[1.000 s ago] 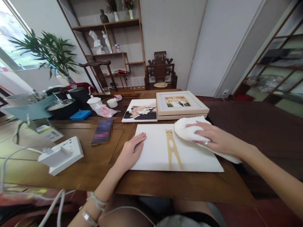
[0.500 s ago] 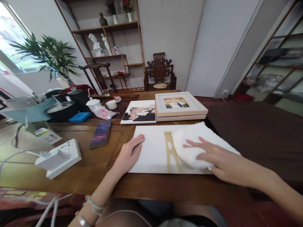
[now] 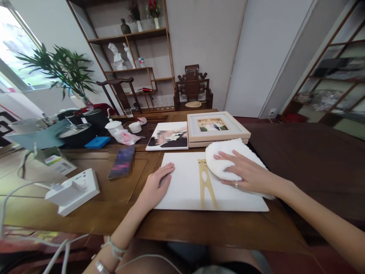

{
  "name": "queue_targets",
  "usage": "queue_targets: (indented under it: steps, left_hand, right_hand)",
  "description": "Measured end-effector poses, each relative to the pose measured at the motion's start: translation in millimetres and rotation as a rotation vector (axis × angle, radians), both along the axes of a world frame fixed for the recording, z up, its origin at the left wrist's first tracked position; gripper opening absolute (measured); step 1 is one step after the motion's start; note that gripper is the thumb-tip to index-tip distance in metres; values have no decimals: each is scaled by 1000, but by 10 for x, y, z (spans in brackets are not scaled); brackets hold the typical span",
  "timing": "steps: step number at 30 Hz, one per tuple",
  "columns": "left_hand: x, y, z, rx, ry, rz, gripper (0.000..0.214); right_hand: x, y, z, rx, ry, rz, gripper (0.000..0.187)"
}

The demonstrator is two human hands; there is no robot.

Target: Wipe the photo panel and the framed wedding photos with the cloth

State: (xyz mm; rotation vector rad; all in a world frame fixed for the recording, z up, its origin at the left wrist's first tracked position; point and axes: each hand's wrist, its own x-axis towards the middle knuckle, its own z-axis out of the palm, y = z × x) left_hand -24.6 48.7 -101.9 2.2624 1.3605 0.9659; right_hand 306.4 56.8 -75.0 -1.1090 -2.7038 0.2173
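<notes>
A white board lies flat along the near edge of the wooden table. On its face is a tan, cat-headed shape with two long legs. My left hand rests on the board's left edge, its fingers stretched out and holding nothing. A fluffy white cloth is pressed under my right hand, whose fingers lie spread over it. The cloth covers the board's upper right part and touches the tan shape's head; its underside is hidden.
Beyond the board lie a photo print and stacked wooden picture frames. To the left are a white power strip, a small open box, a blue box and a white teapot. A dark brown surface adjoins the right.
My right hand has slid the cloth away from me over the board, uncovering the board's lower right corner. My left hand stays in place.
</notes>
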Motion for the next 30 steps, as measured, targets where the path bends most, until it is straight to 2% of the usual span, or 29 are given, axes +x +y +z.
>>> queue_targets:
  steps: [3,6,8,13,16,19,25,27,30]
  left_hand:
    - [5,-5,5,-7,1,5,32]
    - [10,-8,4,-6,-1,3,33]
    - [11,-7,-2,-3,-4,4,33]
    - [10,0,-19,7,0,5,32]
    - [11,2,-19,9,-1,5,32]
    - [14,-1,-11,6,-1,7,32]
    - [14,-9,3,-9,4,2,32]
    - [10,-5,-5,-5,3,3,33]
    - [2,4,-22,1,-2,0,33]
  right_hand:
    - [-36,140,-34,27,-44,4,36]
    - [-26,37,27,-17,-70,30,39]
    - [-12,-177,117,-78,-79,41,40]
    - [-30,-916,371,-285,-118,17,43]
    - [-57,-1080,430,-339,-123,-9,42]
    - [-75,-848,387,-294,-108,-26,42]
    - [-74,-3,136,-39,-46,-12,38]
    - [-75,100,101,-6,-43,-27,35]
    - [-84,-36,158,-46,-41,-28,34]
